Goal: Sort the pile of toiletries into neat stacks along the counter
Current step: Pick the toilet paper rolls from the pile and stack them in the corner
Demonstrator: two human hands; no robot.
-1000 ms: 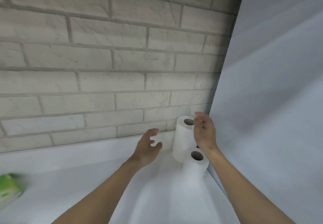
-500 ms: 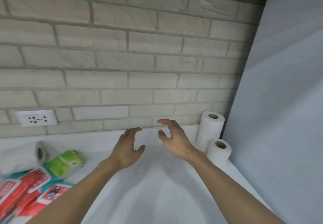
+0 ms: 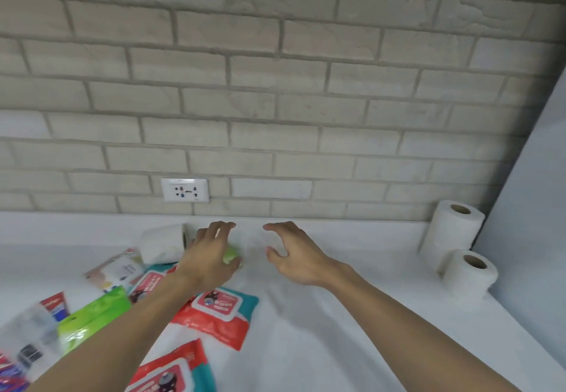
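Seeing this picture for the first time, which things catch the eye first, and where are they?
Probably the red and teal wipes packs in the jumbled pile at lower left, beside a bright green pack. Then the two hands over the white counter: the left hand above a small green item, the right hand open and empty. Toilet rolls stand upright in the right corner.

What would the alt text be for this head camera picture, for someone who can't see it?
A person's left hand and right hand reach, open, over a white counter toward a pile of wipes packs and a toilet roll lying on its side. In the right corner stand upright toilet rolls.
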